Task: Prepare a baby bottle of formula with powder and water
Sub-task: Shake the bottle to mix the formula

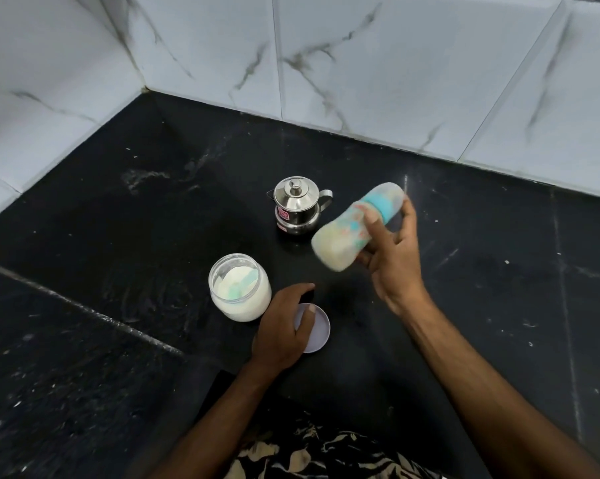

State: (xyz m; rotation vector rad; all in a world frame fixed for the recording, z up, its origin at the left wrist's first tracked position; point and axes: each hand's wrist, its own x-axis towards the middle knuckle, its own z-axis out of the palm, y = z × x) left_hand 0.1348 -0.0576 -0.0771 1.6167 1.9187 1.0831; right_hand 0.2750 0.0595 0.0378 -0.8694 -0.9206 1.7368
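A: Which step is this?

B: Mixing, I'd judge. The right hand (393,257) grips the bottle (355,225) right of centre in the frame, fingers and thumb curled round its middle, and holds it tilted above the counter (498,288), teal collar toward the upper right, base toward the lower left. The bottle is smeared with blur, which fits a shake, and its lower half looks pale and milky.

A: So powder and water are already in?

B: Probably; the blur is too heavy to tell a liquid level, so I won't swear to it.

A: And the other hand?

B: The left hand (284,323) rests on the lid (315,328) just below centre, thumb laid flat across the top, fingers curled over the far rim. The lid lies on the counter just right of the jar (239,286).

A: The jar is open, then?

B: Open, with white powder and a teal scoop (245,281) inside. The steel pot (296,210) stands lidded above it, near the bottle's base (presumably the water).

A: What does the next move call for?

B: Keeping a firm grip on the bottle until the mix looks even, then lifting the lid, setting it square on the jar's mouth and turning it shut. One-handed, the jar may spin, so the bottle should go down upright first.
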